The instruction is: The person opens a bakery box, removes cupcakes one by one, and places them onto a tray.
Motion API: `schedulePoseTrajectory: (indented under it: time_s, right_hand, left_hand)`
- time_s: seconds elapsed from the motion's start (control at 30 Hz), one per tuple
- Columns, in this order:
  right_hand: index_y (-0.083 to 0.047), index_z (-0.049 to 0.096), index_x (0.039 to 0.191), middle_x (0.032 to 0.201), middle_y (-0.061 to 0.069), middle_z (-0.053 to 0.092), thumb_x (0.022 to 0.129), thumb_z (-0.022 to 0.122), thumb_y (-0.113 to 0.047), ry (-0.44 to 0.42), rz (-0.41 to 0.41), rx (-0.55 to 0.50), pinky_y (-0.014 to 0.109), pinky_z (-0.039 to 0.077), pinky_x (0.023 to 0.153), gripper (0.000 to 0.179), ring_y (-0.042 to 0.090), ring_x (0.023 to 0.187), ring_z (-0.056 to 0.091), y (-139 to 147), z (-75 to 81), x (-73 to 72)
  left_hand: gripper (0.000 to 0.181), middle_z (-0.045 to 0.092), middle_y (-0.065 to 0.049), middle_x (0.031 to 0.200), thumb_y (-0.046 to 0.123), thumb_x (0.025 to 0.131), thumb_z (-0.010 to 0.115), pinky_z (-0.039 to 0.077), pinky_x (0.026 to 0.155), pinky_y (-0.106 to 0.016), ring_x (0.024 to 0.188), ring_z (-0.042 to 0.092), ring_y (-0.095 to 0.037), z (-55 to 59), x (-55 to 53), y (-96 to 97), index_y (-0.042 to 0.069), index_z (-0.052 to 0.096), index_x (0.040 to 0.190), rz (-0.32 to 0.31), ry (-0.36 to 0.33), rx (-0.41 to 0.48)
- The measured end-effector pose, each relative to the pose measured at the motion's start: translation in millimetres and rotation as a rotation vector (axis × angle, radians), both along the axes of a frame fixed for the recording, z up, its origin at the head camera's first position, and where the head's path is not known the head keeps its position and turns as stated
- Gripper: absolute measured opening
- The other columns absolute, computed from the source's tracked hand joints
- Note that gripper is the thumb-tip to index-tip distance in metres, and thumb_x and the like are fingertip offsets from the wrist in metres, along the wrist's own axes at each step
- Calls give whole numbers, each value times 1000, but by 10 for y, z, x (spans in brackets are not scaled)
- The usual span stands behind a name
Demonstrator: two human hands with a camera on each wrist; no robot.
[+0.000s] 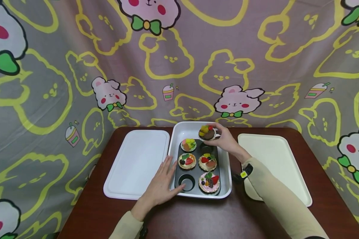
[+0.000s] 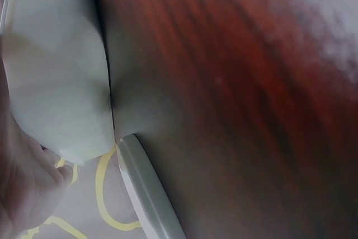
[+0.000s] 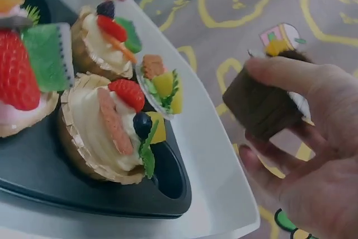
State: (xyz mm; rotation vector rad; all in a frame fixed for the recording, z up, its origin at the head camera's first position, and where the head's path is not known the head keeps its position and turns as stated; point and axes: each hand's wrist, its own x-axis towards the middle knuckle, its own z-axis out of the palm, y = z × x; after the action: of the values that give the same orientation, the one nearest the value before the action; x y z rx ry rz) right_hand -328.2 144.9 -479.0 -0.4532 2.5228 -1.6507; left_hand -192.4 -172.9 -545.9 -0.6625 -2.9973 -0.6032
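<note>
My right hand point(image 1: 225, 138) grips a chocolate tart point(image 1: 207, 134) topped with yellow and red fruit, raised over the back right of a dark muffin tin point(image 1: 197, 172). In the right wrist view its brown side point(image 3: 260, 104) shows between thumb and fingers. My left hand point(image 1: 159, 186) lies with fingers spread over the left rim of the white tray point(image 1: 228, 181), thumb near the tin's front left well point(image 1: 186, 182). The tin holds a small fruit tart point(image 1: 188, 145), two cream tarts point(image 1: 186, 161) and a pink cream tart point(image 1: 209, 182).
A flat white tray point(image 1: 137, 162) lies to the left and a cream-coloured tray point(image 1: 269, 156) to the right, partly under my right forearm. Everything stands on a dark brown table point(image 1: 197, 215). A patterned cloth point(image 1: 179, 66) hangs behind it.
</note>
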Motion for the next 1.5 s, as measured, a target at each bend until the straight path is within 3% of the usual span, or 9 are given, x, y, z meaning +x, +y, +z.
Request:
schedulePoseTrajectory:
  time_s: [0.17, 0.43, 0.7, 0.8, 0.93, 1.03, 1.23, 1.4, 1.5]
  right_hand:
    - [-13, 53, 160, 169, 18, 50, 95, 85, -6, -110, -14, -129, 78, 25, 131, 73, 49, 160, 41, 90, -26, 35]
    - [-7, 41, 158, 177, 21, 38, 95, 83, -1, -191, -42, -208, 80, 14, 133, 76, 51, 169, 24, 168, -101, 65]
    - [0, 40, 153, 167, 28, 50, 93, 81, 4, -159, -56, -247, 61, 36, 133, 73, 42, 153, 50, 306, -154, 129]
    - [-1, 41, 152, 158, 22, 60, 94, 82, 2, -141, -63, -225, 39, 52, 119, 71, 24, 133, 64, 392, -158, 169]
    - [-1, 41, 152, 139, -2, 71, 93, 83, 1, -126, -74, -237, 18, 57, 94, 72, 5, 108, 69, 513, -164, 222]
    - [0, 40, 151, 139, -4, 70, 93, 83, 0, -130, -92, -245, 15, 57, 92, 72, 1, 106, 69, 598, -165, 260]
    - [-5, 40, 151, 167, 26, 50, 95, 83, -6, -162, -144, -210, 13, 51, 97, 71, 1, 116, 63, 771, -187, 315]
    - [-17, 45, 144, 174, 26, 40, 95, 82, -3, -173, -184, -245, 10, 52, 95, 63, -4, 118, 59, 951, -252, 368]
    - [-25, 48, 138, 171, 16, 46, 95, 81, 1, -165, -207, -280, 11, 55, 93, 60, -8, 114, 61, 1073, -305, 407]
  left_hand:
    - [102, 19, -21, 184, 72, 97, 63, 23, 140, -58, 174, 13, -37, -6, -5, 3, 8, 36, 172, 6, -13, 11]
    - [100, 18, -20, 185, 72, 97, 65, 23, 140, -58, 175, 12, -36, -14, -3, 6, 9, 38, 171, 9, -17, 27]
    - [98, 19, -20, 184, 70, 98, 65, 24, 139, -58, 174, 13, -37, -34, -5, 10, 10, 40, 171, 4, -2, 30]
    - [98, 18, -19, 185, 71, 98, 65, 23, 140, -58, 174, 12, -36, -33, -2, 11, 11, 39, 171, 7, -5, 29]
    - [99, 17, -17, 186, 71, 98, 65, 22, 140, -57, 175, 12, -36, -33, 2, 14, 12, 38, 172, 12, -14, 29]
    - [99, 17, -17, 185, 71, 98, 65, 22, 140, -57, 175, 12, -36, -29, 4, 13, 11, 38, 172, 12, -16, 31]
    - [98, 17, -18, 185, 70, 98, 66, 23, 139, -58, 175, 12, -36, -30, 3, 14, 11, 39, 172, 10, -8, 34]
    - [98, 18, -18, 185, 70, 98, 65, 24, 139, -58, 174, 12, -37, -31, 1, 17, 11, 39, 171, 7, 0, 28]
    - [98, 18, -19, 185, 70, 98, 66, 24, 139, -59, 174, 13, -37, -33, 1, 21, 11, 39, 171, 6, 5, 27]
